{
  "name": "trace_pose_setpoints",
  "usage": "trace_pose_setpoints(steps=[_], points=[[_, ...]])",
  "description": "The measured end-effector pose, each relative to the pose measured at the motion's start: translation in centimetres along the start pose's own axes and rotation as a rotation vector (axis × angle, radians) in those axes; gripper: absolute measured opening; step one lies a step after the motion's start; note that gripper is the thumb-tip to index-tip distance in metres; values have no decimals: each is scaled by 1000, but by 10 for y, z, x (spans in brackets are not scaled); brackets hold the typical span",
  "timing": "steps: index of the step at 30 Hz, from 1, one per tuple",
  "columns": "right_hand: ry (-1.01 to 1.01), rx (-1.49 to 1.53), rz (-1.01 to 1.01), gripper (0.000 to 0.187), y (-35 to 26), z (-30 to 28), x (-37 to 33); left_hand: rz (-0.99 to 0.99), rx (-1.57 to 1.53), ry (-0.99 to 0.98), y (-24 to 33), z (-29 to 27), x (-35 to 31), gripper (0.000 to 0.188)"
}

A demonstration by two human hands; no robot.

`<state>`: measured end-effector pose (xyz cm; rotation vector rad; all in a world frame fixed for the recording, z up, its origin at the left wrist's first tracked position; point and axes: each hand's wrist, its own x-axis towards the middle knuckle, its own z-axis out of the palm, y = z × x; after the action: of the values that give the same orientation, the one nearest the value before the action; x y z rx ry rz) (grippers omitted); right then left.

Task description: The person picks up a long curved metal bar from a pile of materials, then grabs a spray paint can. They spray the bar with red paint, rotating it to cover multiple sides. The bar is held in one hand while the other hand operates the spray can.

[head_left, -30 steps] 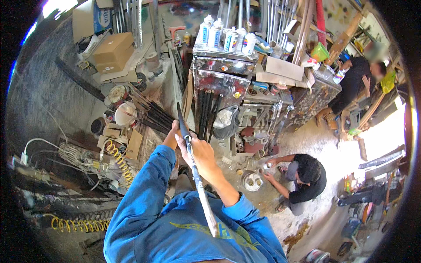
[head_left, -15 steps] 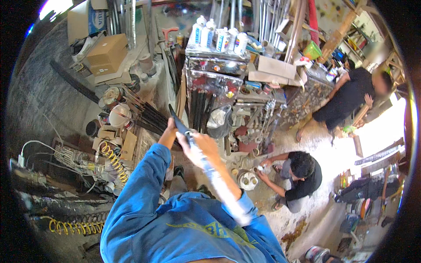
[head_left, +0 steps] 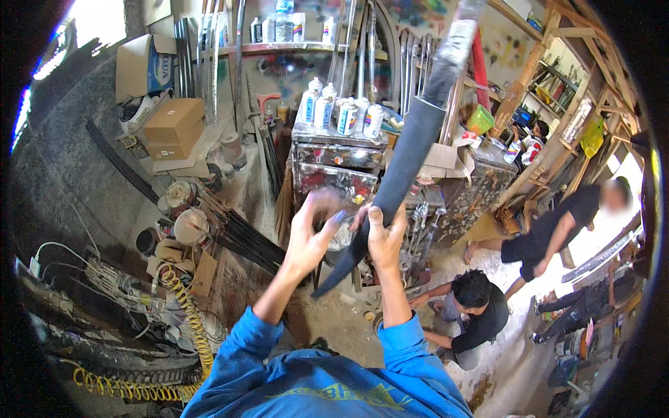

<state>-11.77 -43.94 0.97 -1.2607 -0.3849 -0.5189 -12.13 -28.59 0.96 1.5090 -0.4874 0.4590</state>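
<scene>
Fingers (head_left: 376,224) gripping dark rod (head_left: 411,150), spray cans (head_left: 341,111) on cabinet (head_left: 334,164)

spray cans (head_left: 341,111) on cabinet | cardboard boxes (head_left: 173,125) left | yellow coiled hose (head_left: 185,313) | crouching person (head_left: 474,313)

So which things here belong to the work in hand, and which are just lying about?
In hand:
long dark grey pole, gripped by the right hand
left hand, open beside the pole's lower end

Lying about:
white spray cans on the paint-spattered metal cabinet
brown cardboard boxes
coiled yellow hose
white cables
</scene>
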Motion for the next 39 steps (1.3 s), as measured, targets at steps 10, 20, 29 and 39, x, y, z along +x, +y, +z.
trace_pose_setpoints(steps=[10, 20, 29, 39], points=[[-431, 482, 470, 83, -10, 44, -30, 92, -563, -443, 111, 3, 95, 56], [-583, -158, 425, 45, -33, 40, -29, -356, -712, -316, 106, -2, 61, 24], [-150, -760, 428, 32, 67, 33, -160, -168, -252, 292, 84, -74, 82, 28], [-347, -583, 480, 36, 66, -15, -93, 181, 80, -1292, 94, -43, -30, 65]])
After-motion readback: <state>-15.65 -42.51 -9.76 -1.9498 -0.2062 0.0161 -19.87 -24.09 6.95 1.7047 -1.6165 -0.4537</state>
